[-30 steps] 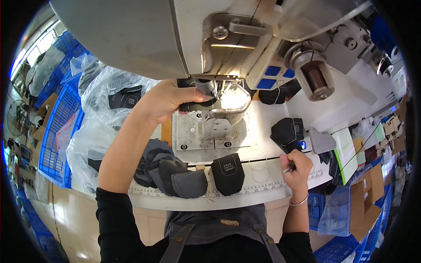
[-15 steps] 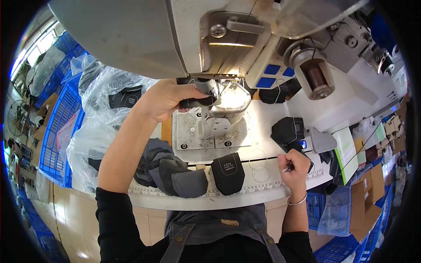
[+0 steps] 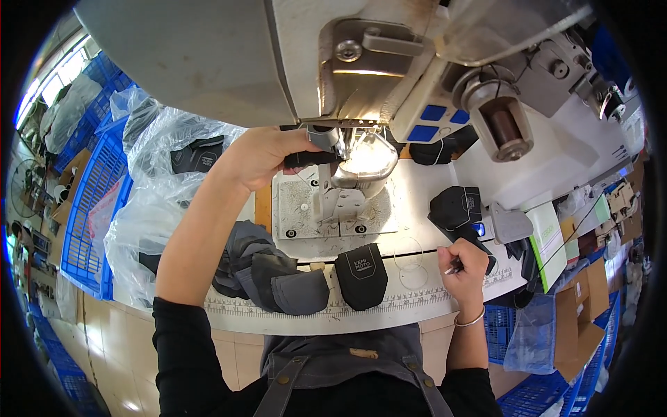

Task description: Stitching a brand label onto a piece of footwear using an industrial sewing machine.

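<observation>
Nearest, at the table's (image 3: 445, 316) front edge with its printed ruler strip, the right hand (image 3: 464, 263) rests on the white top, fingers curled tight around a slim dark tool (image 3: 455, 267) whose tip pokes out toward the left. A thin thread loop (image 3: 411, 262) lies on the table just left of that hand. Further left along the same edge sits a black shaped fabric piece (image 3: 361, 276) with a small white label, well apart from both hands, and beside it a heap of grey and black fabric pieces (image 3: 267, 273), which lies just beside the left forearm.

Beyond these, a metal plate (image 3: 333, 212) is set into the table under the sewing machine (image 3: 292, 62). The left hand (image 3: 260, 156) reaches up and across to the machine's head, closed on a dark fabric piece (image 3: 309, 159) that it holds right at the needle area, beside the shiny metal foot (image 3: 361, 163) lit by the machine's lamp. That piece is touching the hand's fingertips and lies far from the right hand.

To the right, a black control box (image 3: 455, 207) sits just beyond the right hand. On the far left, clear plastic bags (image 3: 149, 208) of dark parts rest against blue crates (image 3: 87, 208).
</observation>
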Demonstrator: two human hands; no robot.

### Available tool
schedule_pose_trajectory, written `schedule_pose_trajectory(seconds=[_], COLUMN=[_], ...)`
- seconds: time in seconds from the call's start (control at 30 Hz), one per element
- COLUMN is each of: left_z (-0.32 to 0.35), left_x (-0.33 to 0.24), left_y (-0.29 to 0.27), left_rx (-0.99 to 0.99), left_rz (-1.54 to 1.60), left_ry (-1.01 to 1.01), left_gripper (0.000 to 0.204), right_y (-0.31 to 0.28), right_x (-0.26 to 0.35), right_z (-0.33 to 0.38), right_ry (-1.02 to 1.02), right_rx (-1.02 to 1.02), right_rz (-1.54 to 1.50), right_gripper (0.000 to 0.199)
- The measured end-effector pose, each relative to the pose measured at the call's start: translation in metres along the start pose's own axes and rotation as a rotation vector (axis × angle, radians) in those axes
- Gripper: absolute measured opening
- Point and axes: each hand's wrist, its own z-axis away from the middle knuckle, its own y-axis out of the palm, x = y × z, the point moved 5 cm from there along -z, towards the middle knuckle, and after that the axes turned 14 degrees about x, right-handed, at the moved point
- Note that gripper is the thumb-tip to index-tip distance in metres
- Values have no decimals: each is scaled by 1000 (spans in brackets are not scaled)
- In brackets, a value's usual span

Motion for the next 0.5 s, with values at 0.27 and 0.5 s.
schedule_pose_trajectory(seconds=[0.27,0.5], left_z=[-3,-4], left_x=[2,3], left_y=[1,2], left_rx=[69,136], left_rz=[65,44], left_ry=[46,21], left_gripper=[19,21], right_y=[1,2], right_x=[0,-1], right_z=[1,0], right_ry=[6,18], right_rx=[4,17], right_rz=[6,-4], right_gripper=[22,22])
